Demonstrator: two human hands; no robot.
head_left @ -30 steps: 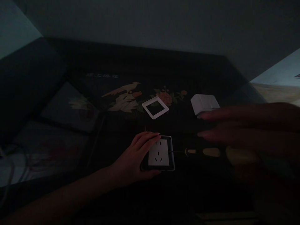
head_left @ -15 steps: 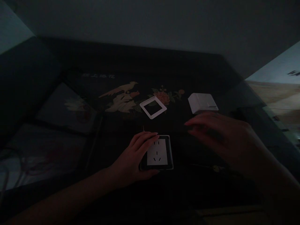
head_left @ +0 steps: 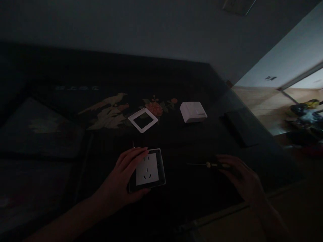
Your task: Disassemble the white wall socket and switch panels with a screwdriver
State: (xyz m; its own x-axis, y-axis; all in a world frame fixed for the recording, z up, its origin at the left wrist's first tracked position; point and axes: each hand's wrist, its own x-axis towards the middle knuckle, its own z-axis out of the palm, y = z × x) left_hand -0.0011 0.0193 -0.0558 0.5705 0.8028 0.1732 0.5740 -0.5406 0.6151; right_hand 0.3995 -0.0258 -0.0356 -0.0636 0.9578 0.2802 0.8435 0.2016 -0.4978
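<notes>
My left hand (head_left: 122,176) is wrapped around the left side of a wall socket (head_left: 148,174), fingers over its top edge and thumb along the bottom. The socket has a white slotted face inside a dark surround with a pale outer edge. Over to the right, my right hand (head_left: 243,176) closes on the handle of a screwdriver (head_left: 208,164), whose thin shaft points left toward the socket. Beyond the socket lies a white square cover frame (head_left: 135,124). A thin upright piece (head_left: 133,144), too dim to name, shows just behind my left fingers.
A white box-shaped piece (head_left: 193,112) sits further back on the dark glossy tabletop (head_left: 176,141), which bears a bird-and-flower picture. At the right is a dark flat object (head_left: 241,129). A grey wall (head_left: 121,30) rises behind, and the scene is dim.
My right hand has come down from near the white box and now grips the screwdriver. My left hand stays on the socket. The view has shifted right.
</notes>
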